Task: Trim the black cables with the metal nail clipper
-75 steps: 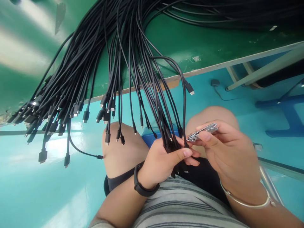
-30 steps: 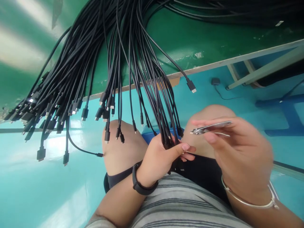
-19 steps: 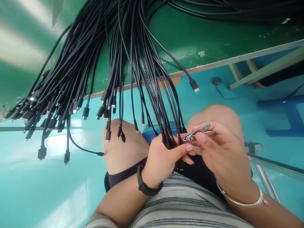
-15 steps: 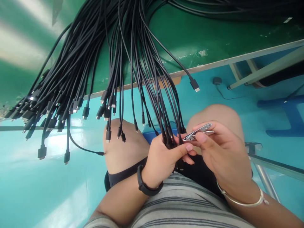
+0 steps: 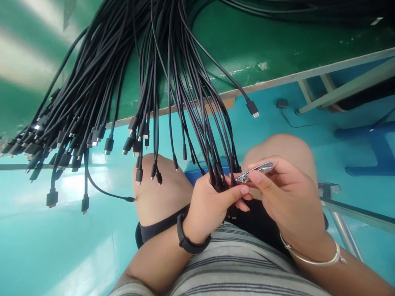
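Note:
A large bundle of black USB cables [image 5: 173, 82] fans down from a green workbench, its connectors hanging loose in rows. My left hand [image 5: 210, 207] is shut around a bunch of cable ends, which hides their tips. My right hand [image 5: 285, 195] pinches small metal nail clippers [image 5: 253, 169] between thumb and fingers. The clippers sit right beside the gathered cable ends, and I cannot tell whether they touch. One separate cable end [image 5: 252, 109] hangs out to the right of the bundle.
The workbench's pale edge strip [image 5: 277, 78] runs across the view above my knees [image 5: 157, 193]. A blue object [image 5: 197, 172] sits between my knees. A teal floor [image 5: 61, 246] lies below, with a blue stand [image 5: 376, 152] and metal legs at the right.
My right hand has moved left, bringing the nail clippers from a gap to right beside the cable ends in my left hand. The view has shifted slightly.

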A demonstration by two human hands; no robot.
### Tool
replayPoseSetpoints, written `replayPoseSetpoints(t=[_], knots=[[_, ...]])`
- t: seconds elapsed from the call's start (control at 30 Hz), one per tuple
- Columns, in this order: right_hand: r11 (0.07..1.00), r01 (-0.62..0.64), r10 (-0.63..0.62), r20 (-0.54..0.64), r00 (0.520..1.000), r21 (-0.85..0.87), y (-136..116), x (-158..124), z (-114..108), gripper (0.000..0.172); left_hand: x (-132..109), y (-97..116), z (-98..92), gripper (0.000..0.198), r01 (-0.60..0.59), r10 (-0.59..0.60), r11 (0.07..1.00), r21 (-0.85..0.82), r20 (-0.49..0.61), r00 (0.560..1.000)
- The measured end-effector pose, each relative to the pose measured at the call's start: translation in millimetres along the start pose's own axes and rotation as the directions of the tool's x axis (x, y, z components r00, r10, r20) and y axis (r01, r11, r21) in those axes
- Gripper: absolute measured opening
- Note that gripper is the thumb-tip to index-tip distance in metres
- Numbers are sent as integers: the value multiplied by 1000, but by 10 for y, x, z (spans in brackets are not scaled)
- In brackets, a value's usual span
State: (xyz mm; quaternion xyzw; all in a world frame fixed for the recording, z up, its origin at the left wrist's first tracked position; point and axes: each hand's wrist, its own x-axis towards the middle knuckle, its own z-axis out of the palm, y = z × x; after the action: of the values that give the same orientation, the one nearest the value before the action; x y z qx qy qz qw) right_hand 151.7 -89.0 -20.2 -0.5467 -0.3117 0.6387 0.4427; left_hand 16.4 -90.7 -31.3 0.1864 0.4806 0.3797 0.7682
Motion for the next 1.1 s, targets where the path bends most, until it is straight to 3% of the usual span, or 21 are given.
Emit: replayPoseSetpoints(t=[0.13, 0.23, 0.4, 0.6, 1.1], knots=[[996, 23, -30, -88, 996, -91, 39, 7, -29, 15, 4, -7, -5, 14, 17, -17, 1000, 24, -8, 1000], [997, 41, -48, -109, 993, -67, 76, 30, -69, 13, 10, -28, -8, 20, 40, -40, 999, 4, -14, 999], [995, 100, -102, -90, 991, -21, 59, 73, -112, 7, 10, -45, -12, 28, 83, -83, 997, -11, -39, 996], [999, 4, -5, 14, 1000, 52, 34, 96, -120, 9, -2, -55, -10, 19, 13, -13, 999, -35, 11, 1000], [1000, -9, 9, 29, 1000, 0, 69, 71, -156, 14, -9, -63, -14, 19, -1, 1, 1000, -17, 19, 1000]])
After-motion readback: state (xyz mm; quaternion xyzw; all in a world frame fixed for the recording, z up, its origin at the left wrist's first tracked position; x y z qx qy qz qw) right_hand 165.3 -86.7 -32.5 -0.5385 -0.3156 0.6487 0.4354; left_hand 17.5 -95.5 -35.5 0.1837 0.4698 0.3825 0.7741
